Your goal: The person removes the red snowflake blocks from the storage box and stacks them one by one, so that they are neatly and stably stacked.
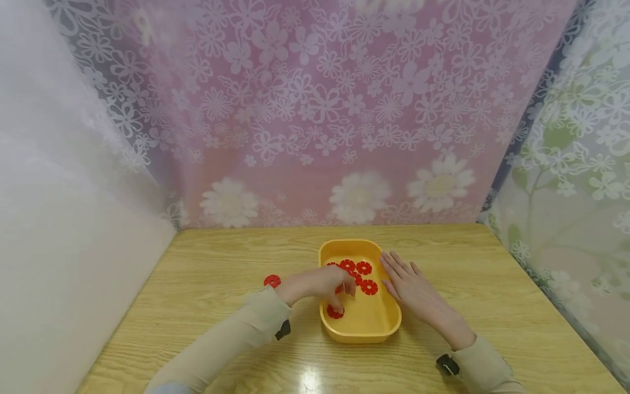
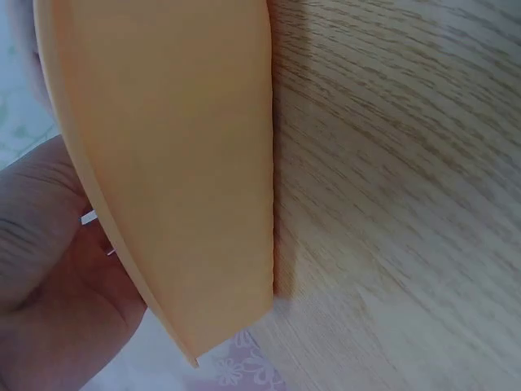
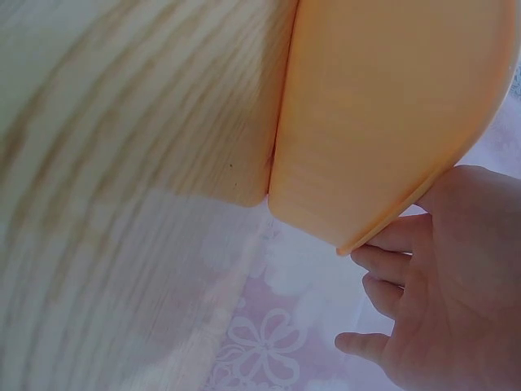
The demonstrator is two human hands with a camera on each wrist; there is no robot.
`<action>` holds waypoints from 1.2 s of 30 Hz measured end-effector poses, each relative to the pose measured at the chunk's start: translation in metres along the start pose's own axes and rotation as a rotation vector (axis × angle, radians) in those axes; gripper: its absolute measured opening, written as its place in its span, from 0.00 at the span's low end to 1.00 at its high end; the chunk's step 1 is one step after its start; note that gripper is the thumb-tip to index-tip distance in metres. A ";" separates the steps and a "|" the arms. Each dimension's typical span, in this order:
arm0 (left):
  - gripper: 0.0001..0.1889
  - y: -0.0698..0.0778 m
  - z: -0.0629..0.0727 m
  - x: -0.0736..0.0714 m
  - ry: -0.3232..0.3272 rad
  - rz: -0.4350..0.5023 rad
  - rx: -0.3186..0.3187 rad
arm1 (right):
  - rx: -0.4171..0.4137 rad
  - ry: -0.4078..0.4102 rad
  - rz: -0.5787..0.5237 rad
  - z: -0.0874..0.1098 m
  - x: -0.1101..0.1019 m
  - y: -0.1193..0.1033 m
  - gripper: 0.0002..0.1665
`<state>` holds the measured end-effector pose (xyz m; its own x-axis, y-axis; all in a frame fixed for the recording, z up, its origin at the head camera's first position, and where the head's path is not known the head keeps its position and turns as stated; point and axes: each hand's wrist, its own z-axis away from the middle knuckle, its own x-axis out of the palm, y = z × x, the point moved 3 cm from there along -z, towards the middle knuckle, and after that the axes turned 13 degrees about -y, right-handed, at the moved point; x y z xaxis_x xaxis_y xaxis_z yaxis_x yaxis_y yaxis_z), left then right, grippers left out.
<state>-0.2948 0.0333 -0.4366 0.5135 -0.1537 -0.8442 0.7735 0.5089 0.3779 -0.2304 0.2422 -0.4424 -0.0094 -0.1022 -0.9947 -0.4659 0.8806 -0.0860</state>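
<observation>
Found the yellow tray standing upright on the wood-grain table, with long sides running away from the viewer. Recorded several red notched discs inside, mostly gathered toward the far half, some touching or overlapping; cannot give an exact count, with part of the group hidden behind the left hand. Located the near disc inside the tray at the near left, just below the thumb of that hand. Located the outside disc on the table, left of the tray and just beside the left sleeve. Observed the left hand reaching over the left rim, fingers bent downward, thumb and fingers apart with a visible gap between; cannot confirm thumb contact with the near disc. Noted, in the left wrist view, fingertips concealed by the tray wall. Observed the right hand laid against the right rim, fingers straight and slightly spread, with fingertips partly behind the rim in the right wrist view. Noted dark wrist devices on both arms, near the cuffs. Recorded pink-purple floral cloth behind the table and green-and-white floral cloth at the right.
</observation>
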 end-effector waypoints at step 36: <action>0.14 0.004 -0.003 0.010 -0.042 -0.119 -0.092 | 0.008 -0.005 0.004 -0.001 0.002 0.001 0.34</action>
<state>-0.2872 0.0362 -0.4444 0.4371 -0.2519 -0.8634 0.7932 0.5605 0.2381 -0.2317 0.2425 -0.4444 -0.0069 -0.0958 -0.9954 -0.4588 0.8848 -0.0820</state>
